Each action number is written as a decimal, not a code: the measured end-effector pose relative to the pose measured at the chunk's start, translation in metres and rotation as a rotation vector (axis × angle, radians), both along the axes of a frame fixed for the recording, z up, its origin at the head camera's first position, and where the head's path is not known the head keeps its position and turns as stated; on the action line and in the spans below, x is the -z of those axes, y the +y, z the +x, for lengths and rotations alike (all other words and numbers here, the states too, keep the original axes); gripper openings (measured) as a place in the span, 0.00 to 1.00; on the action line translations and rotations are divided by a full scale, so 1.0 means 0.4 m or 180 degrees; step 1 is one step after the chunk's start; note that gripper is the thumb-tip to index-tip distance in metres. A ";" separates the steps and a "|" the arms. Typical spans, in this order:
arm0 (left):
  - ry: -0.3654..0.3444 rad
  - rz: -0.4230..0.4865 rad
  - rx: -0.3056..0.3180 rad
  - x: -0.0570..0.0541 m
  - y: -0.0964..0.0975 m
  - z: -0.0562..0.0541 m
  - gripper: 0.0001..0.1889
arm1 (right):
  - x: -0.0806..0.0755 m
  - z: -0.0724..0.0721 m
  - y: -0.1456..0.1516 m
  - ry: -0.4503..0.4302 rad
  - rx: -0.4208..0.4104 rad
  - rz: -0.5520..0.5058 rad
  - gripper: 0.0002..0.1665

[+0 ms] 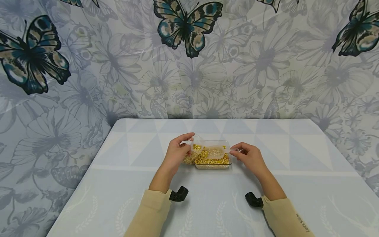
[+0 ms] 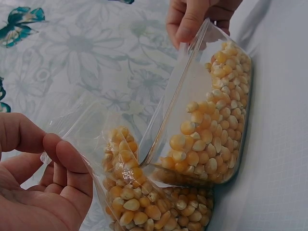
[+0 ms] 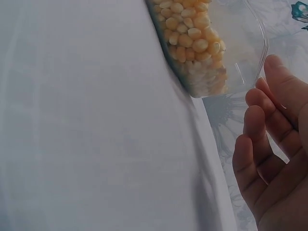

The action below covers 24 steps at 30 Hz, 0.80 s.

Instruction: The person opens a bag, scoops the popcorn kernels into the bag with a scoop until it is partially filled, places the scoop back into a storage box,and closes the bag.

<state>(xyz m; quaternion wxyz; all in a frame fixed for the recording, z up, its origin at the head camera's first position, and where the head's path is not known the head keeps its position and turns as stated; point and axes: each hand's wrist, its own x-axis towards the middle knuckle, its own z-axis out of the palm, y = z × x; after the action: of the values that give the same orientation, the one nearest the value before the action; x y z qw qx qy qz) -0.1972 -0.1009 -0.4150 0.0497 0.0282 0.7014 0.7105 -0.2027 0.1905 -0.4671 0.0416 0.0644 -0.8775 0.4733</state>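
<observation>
A clear rectangular container stands on the table, partly filled with yellow corn kernels heaped unevenly. Against its left end leans a clear plastic bag, also with corn kernels inside. My left hand pinches the bag's upper edge between thumb and fingers. The bag's mouth is over or beside the container's left rim; exactly how they overlap is hard to tell. At the opposite end, my right hand pinches the container's rim with thumb and index finger. Its other fingers are bent and hold nothing.
A pale table with a triangle-patterned cover lies under everything. Behind its far edge hangs a wall covering printed with flowers and butterflies. Black wrist cameras sit at both sleeve cuffs.
</observation>
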 end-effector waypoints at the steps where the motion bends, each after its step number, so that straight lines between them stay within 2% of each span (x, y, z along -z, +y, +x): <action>1: 0.0012 -0.0004 -0.0003 -0.001 0.000 0.001 0.28 | 0.001 -0.001 0.002 -0.0039 0.0009 -0.0029 0.16; 9: 0.0040 -0.0018 -0.0021 -0.005 0.003 0.001 0.29 | 0.008 -0.006 0.011 -0.0246 0.0026 -0.0273 0.19; 24: 0.0011 -0.0029 -0.0031 -0.007 0.002 0.005 0.30 | 0.010 -0.009 0.017 -0.0336 0.0075 -0.0463 0.20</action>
<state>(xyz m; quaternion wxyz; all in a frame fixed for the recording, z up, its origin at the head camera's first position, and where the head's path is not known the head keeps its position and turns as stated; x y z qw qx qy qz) -0.1951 -0.1000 -0.4120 0.0451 0.0258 0.7048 0.7075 -0.2061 0.1973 -0.4710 0.0054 0.0259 -0.8425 0.5381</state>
